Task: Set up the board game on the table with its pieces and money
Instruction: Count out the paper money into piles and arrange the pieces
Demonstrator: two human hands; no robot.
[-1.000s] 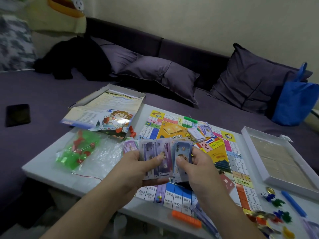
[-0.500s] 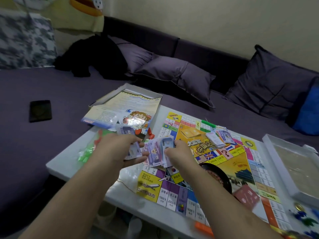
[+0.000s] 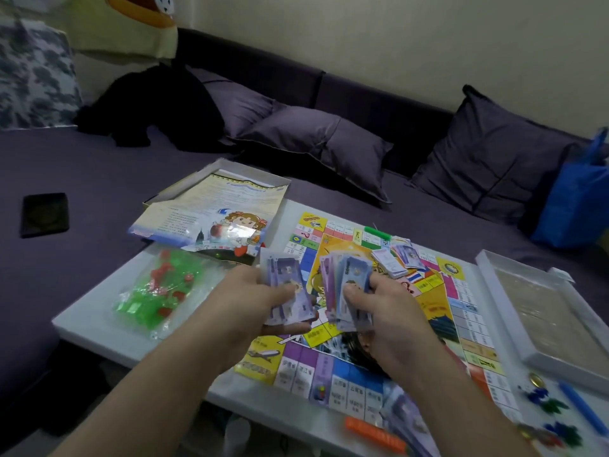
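Sorting: the play money is mid-split, one sheaf in each hand, held above the near half of the board (image 3: 389, 324).
Left hand (image 3: 253, 305): fingers curled under a small purple sheaf (image 3: 285, 288), thumb pressed on top; the notes fan up toward 12 o'clock.
Right hand (image 3: 385, 308): thumb clamped over a thicker fan of notes (image 3: 342, 288), fingers hidden behind it.
Gap: the two sheaves stand just apart, not touching.
Board: lies flat on the white surface (image 3: 99, 311), under both hands.
Other money: a card stack (image 3: 389, 263) and more notes (image 3: 408, 255) rest on the board at 1 o'clock from the hands; a loose pile of notes (image 3: 412, 420) sits at the board's near edge, 5 o'clock.
Pieces: bagged green and red houses (image 3: 155, 291) at 9 o'clock, unopened; small tokens (image 3: 543, 404) at 4 o'clock beside the box tray (image 3: 487, 268).
Lid and rules sheet (image 3: 214, 209): at 11 o'clock, overhanging the surface's far edge.
Step, as judged: sorting notes by denomination, about midway through set-up.
Next move calls for: laying each sheaf down as a separate pile without letting the fans slip, then opening the bag.
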